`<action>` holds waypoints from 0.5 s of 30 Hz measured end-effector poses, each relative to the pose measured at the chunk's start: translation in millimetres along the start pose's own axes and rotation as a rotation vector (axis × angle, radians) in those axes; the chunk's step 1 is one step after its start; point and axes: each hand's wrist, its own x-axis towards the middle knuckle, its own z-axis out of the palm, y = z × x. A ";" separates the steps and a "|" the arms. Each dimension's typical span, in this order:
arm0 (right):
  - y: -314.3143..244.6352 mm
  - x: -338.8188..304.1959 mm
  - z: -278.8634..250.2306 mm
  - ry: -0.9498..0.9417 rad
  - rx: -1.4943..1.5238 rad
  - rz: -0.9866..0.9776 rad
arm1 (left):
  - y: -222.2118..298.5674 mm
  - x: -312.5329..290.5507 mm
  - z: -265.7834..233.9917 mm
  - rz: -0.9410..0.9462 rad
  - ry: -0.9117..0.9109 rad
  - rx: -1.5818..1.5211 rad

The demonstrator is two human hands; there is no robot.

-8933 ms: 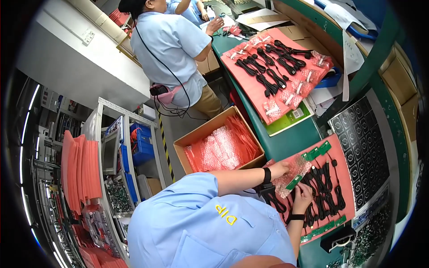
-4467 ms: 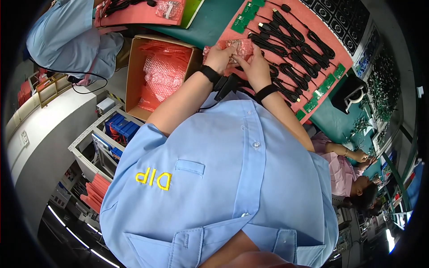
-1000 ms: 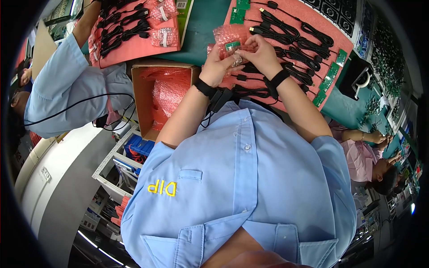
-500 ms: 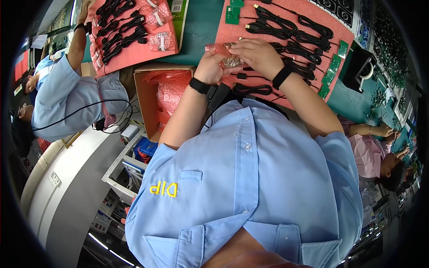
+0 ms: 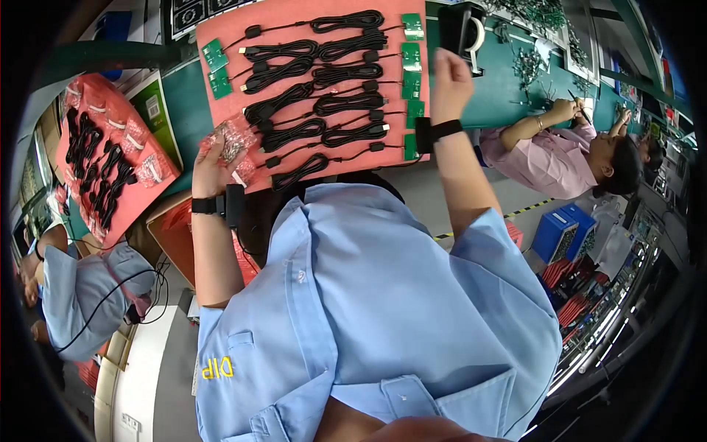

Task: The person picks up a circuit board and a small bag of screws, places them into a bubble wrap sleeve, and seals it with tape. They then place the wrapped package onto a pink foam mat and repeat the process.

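At the left edge of the red foam mat (image 5: 221,121), my left hand (image 5: 210,168) is closed on a clear bubble-wrap packet (image 5: 237,141). What lies inside the packet is hidden by the wrap. My right hand (image 5: 451,85) is raised beyond the mat's right side, right by a black tape dispenser (image 5: 458,26) with a pale roll (image 5: 477,35). Its fingers are curled together, and anything between them is too small to make out. Between my hands, bundled black cables (image 5: 294,99) lie in rows on the mat, with green circuit boards (image 5: 412,81) at their ends.
Further left, another red sheet (image 5: 147,193) carries black cables and wrapped packets. A cardboard box (image 5: 168,221) with red wrap stands below the table edge. On the right, a co-worker in a pink shirt (image 5: 545,158) works at the green table (image 5: 508,92). Another person in blue (image 5: 103,295) is at far left.
My hands have parted: the left keeps the bubble-wrap packet, while the right has left it and reached over to the tape dispenser. The whole view has swung to the right.
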 end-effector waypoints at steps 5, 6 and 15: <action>78.1 100.8 -134.2 0.104 -0.506 0.186 | -3.5 10.8 7.3 0.003 0.028 0.073; 74.0 109.0 -136.9 -0.004 -0.453 0.390 | -4.5 10.4 9.0 0.001 0.040 0.090; 68.2 77.6 -155.7 -0.088 0.080 0.519 | -16.2 -2.3 12.7 0.051 0.043 0.089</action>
